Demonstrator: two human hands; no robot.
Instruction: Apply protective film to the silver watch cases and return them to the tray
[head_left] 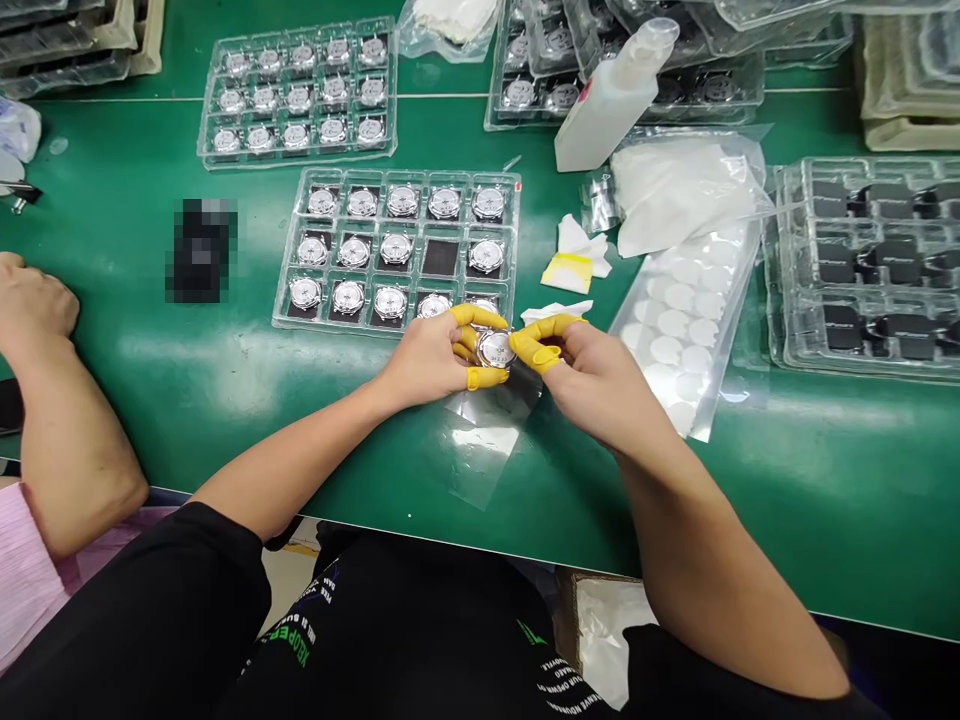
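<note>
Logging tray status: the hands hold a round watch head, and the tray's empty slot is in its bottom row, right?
No: the head view shows the empty slot in the clear tray's middle row, not the bottom. The left hand and right hand hold the round watch head.

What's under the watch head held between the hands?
A clear plastic film lies on the green mat below the watch head; the watch's underside is hidden from view.
</note>
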